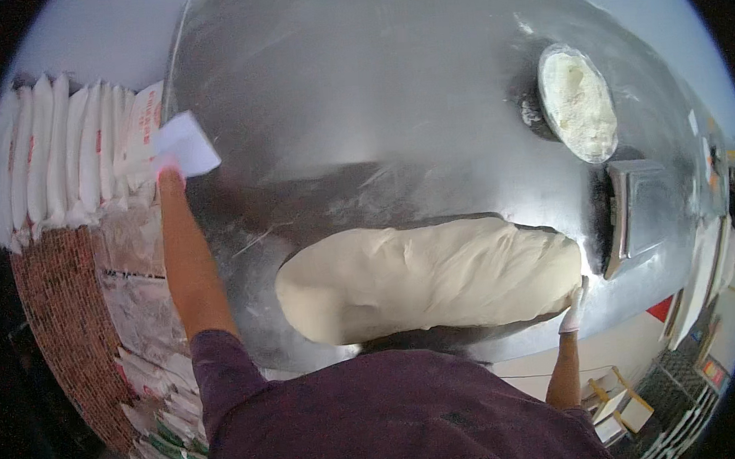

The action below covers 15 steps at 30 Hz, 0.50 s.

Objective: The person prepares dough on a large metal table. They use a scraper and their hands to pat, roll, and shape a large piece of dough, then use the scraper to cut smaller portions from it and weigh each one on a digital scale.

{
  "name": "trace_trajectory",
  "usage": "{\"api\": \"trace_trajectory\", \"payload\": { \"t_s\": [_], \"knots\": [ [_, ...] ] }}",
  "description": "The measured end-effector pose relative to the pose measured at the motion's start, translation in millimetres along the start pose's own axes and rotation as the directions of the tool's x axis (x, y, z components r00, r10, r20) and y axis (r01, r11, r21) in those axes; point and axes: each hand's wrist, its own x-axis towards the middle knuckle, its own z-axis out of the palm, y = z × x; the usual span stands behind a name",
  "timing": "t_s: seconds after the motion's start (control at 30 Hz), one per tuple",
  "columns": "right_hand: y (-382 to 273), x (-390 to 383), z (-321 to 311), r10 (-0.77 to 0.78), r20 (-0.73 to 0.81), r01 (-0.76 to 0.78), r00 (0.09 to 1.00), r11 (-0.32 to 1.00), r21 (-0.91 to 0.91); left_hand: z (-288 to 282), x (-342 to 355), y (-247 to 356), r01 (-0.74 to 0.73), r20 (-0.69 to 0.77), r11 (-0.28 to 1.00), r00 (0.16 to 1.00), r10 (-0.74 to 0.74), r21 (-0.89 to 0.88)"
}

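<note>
One big shiny metal table [360, 104] takes up most of the view here, with a bunch of fat white sacks [52, 156] piled up past its left side. Next biggest is a long, thick log of pale dough [429, 280], lying left to right along the near part of the table, kinda lumpy and creased on top, smoother at the left end. Over to the right there's a flat metal-framed thing [648, 208], can't tell what exactly, and just beyond it on the far right a round bowl of flour [580, 103]. Smaller again, a pale flat rectangular piece [187, 145] over the table's left edge: the left hand [170, 168] is blurry but looks like it's grasping that by one corner, well apart from the dough. Right hand [570, 314] is down at the dough's near right end, seemingly touching it; whether the fingers grip or just rest, I can't tell. My read is that the dough is mid-handling, one hand steadying an end while the other has the flat piece. Any next move on something that soft would call for spread, even support so it doesn't sag or tear.
</note>
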Motion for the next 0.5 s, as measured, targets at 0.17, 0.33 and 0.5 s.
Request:
{"api": "trace_trajectory", "payload": {
  "t_s": [0.17, 0.33, 0.5],
  "knots": [
    [-17.5, -8.3, 5.1, 0.004, -0.034, -0.006, 0.999, 0.997, -0.072, 85.2, 34.2, 204.6, -0.259, 0.180, 0.966, 0.950, 0.257, -0.013],
    [-34.9, -0.9, 16.3, -0.022, -0.034, 0.019, 0.999, 0.995, -0.095, 144.2, -11.9, 369.5, -0.457, 0.374, 0.889, 0.821, 0.431, -0.022],
    [-39.7, -12.0, 15.0, -0.027, -0.060, 0.021, 0.998, 0.994, -0.108, 188.9, -219.5, 404.4, -0.791, 0.612, 0.585, 0.376, 0.696, -0.179]
  ]
}}
